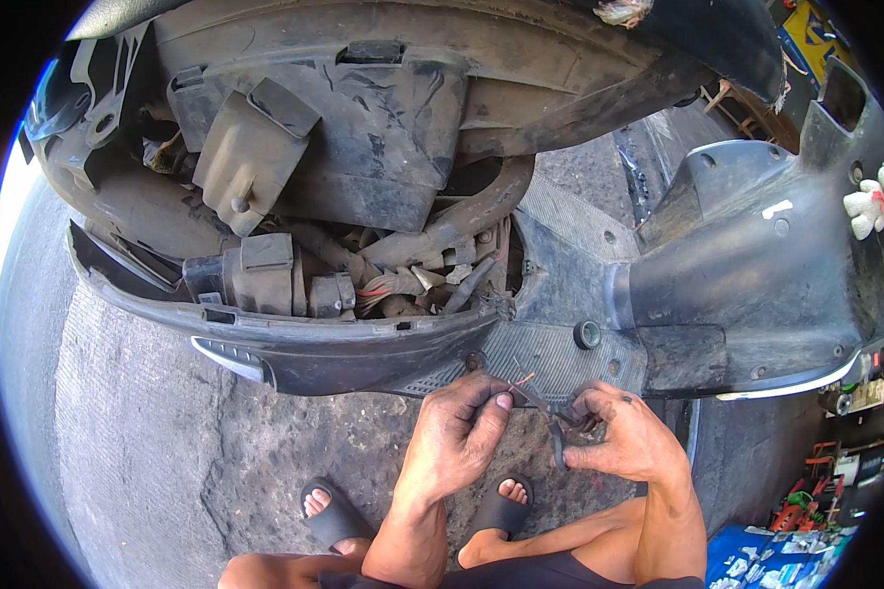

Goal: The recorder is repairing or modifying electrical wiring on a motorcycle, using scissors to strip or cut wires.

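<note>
My left hand [459, 422] is closed, thumb against forefinger, pinching a thin wire [525, 378] whose reddish end sticks out past the fingertips. Close beside it, my right hand [619, 432] is wrapped round a pair of dark scissors [558, 444]; one handle shows below the fingers. The blades point left toward the wire, near my left thumb. Whether they touch the wire is too small to tell. Both hands are held in front of the scooter's ribbed grey footboard [570, 365]. A small black roll [587, 335], apparently tape, rests on that footboard.
Beyond my hands, the scooter's dusty body [363, 348] lies opened, with loose wires [388, 287] and a hose [462, 221] exposed. The front leg shield [756, 255] rises at the right, a small white plush toy [866, 208] hanging there. Tools [801, 506] and a blue sheet [776, 558] are at lower right.
</note>
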`<state>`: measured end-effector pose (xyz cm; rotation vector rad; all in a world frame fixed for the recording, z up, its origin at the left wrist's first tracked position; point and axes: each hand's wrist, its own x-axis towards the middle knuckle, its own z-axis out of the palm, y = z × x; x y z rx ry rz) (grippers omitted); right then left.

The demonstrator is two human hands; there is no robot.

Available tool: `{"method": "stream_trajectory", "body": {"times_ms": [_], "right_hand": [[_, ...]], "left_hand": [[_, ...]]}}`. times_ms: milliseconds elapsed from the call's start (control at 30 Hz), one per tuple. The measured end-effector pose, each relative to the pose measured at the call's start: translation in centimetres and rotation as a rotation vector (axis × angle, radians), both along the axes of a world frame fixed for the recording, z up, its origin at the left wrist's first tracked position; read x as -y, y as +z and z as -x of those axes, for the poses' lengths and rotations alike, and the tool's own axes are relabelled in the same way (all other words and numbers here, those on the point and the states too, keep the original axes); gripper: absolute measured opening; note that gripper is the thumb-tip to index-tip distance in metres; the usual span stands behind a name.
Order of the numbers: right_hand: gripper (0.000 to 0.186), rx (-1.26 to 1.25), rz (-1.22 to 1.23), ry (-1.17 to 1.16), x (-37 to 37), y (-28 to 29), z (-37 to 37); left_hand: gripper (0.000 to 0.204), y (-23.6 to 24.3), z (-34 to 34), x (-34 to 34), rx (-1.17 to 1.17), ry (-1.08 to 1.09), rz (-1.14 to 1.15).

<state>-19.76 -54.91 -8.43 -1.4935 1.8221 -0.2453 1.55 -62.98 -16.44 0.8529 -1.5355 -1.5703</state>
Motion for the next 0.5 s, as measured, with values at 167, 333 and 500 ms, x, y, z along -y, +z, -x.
{"method": "stream_trajectory", "body": {"times_ms": [167, 333, 500], "right_hand": [[0.052, -0.039, 0.054, -0.005, 0.2, 0.2, -0.7], [0.05, -0.047, 0.04, -0.018, 0.3, 0.4, -1.0], [0.045, 0.031, 0.141, -0.172, 0.4, -0.6, -0.2]], "left_hand": [[0.014, 0.4, 0.1, 0.0, 0.029, -0.021, -0.12], [0.016, 0.2, 0.1, -0.2, 0.002, -0.028, -0.125], [0.024, 0.9, 0.7, -0.5, -0.106, 0.097, -0.232]]}}
